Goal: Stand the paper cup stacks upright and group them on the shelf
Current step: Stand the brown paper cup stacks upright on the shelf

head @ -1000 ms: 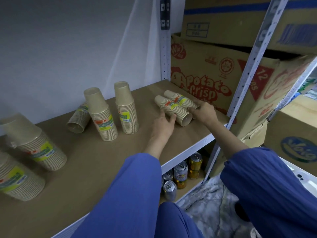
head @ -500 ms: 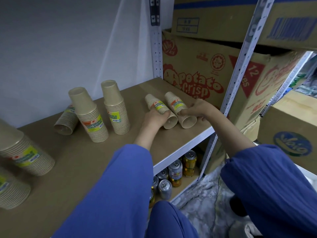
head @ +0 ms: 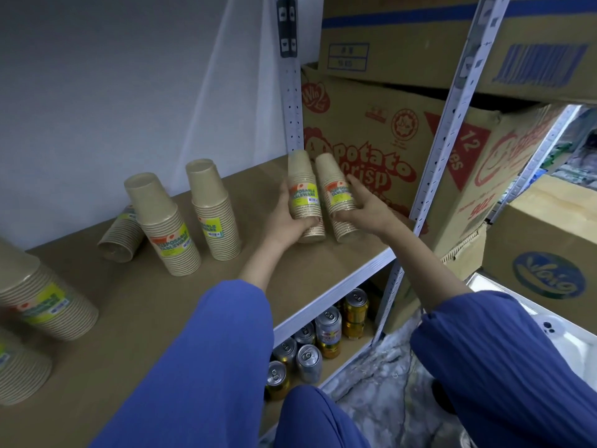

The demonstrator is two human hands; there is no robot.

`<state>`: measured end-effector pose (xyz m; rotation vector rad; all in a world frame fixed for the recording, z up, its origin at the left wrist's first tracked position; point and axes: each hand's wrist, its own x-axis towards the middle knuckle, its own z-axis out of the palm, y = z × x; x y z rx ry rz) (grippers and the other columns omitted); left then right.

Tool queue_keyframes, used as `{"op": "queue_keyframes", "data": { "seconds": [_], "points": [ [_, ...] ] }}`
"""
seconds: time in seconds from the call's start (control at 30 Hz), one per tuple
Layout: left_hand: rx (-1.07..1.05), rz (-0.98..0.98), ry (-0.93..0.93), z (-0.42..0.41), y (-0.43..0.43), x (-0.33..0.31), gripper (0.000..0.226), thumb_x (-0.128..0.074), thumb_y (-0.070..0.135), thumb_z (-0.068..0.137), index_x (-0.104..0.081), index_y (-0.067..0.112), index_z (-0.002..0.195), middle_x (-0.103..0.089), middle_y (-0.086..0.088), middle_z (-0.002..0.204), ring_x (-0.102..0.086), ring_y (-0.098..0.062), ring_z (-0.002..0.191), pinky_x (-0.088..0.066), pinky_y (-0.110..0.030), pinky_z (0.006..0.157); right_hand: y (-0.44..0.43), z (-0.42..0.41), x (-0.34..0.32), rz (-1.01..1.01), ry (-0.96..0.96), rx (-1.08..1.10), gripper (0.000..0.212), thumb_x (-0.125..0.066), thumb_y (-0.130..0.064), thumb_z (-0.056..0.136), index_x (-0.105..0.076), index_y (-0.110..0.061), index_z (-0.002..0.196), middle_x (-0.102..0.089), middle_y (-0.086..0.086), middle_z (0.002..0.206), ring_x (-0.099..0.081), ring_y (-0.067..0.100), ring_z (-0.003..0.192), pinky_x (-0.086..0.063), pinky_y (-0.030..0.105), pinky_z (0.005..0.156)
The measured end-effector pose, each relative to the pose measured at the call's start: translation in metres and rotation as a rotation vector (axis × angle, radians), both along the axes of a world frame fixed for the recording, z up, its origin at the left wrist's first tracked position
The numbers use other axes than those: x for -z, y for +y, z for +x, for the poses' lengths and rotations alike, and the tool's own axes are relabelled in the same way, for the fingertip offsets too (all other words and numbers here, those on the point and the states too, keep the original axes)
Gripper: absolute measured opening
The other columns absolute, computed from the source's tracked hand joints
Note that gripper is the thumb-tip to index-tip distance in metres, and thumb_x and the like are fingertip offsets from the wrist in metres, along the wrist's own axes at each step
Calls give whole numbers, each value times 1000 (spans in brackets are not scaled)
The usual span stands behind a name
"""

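Nearest: two blue sleeves (head: 206, 367), reaching forward over the shelf (head: 135, 302). Under the shelf edge, on the lower level: drink cans (head: 326, 331), standing in a cluster, tops showing.

Near left end of board: two leaning stacks (head: 48, 302) of paper cups, rims down, tilted, yellow-green labels. Blurred, print unreadable.

Right end of board, both hands in use:
- left hand (head: 287, 218): wraps the lower half of the left stack (head: 303, 192), thumb across the front, fingers curled round the back.
- right hand (head: 368, 211): clamps the right stack (head: 336, 192) from its right side, thumb low at the front, fingers running up the side.
- both held stacks rims down, bases up, close to vertical, just beside each other. Contact of rims with the board: cannot tell.

Further in, left of the hands: two upright stacks (head: 164, 224), rims down on the board, side by side, apart from the held pair. Just behind and left of these: lying stack (head: 121, 236), on its side, open end toward the camera, near the wall (head: 97, 76).

Farthest: potato crisp box (head: 371, 124) behind the held stacks, between perforated posts (head: 452, 111). On top of it, a second carton (head: 403, 37). Far right: logo carton (head: 542, 253) with a blue oval mark.
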<state>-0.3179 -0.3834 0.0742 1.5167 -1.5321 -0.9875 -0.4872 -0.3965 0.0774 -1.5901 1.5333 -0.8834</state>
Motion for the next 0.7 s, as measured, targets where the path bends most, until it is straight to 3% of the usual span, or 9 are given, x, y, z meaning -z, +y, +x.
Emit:
{"op": "queue_keyframes", "data": {
  "seconds": [0.13,0.2,0.33,0.43,0.57,0.7],
  "points": [
    [0,-266,-122,2,9,8,102,-69,15,76,4,40,142,-44,-6,139,-44,-22,124,-32,-26,94,12,2,11,-240,-76,16,102,-73,-9,71,-6,-40,142,-52,-9,117,-54,14,105,-41,26,89],
    [-8,-345,-138,-1,13,15,103,-69,14,76,6,46,138,-42,-11,137,-41,-22,124,-29,-26,95,15,4,17,-348,-101,24,105,-74,-7,71,-4,-41,141,-49,-8,124,-52,16,113,-42,32,96],
    [11,-409,-188,-3,17,32,101,-66,15,80,14,57,124,-39,-13,135,-38,-22,125,-25,-26,98,17,11,25,-448,-97,59,107,-75,-5,70,3,-42,134,-36,9,145,-41,26,128,-35,47,107],
    [2,-429,-187,-2,16,41,101,-66,14,80,16,51,126,-34,-14,142,-34,-23,129,-23,-27,100,17,14,34,-493,-59,93,105,-75,-9,71,1,-30,139,-31,12,146,-35,24,131,-29,32,107],
    [9,-430,-172,-1,15,43,102,-67,13,80,17,47,127,-29,-12,146,-31,-21,131,-22,-28,102,16,17,42,-529,5,114,100,-75,-14,73,-4,-20,143,-35,20,140,-36,18,121,-23,11,91],
    [7,-432,-198,-1,15,42,102,-68,14,80,17,44,128,-28,-14,147,-31,-23,132,-25,-31,104,17,20,44,-536,54,111,97,-74,-17,74,-3,-28,139,-37,22,136,-39,27,118,-25,12,84]
  ]
}}
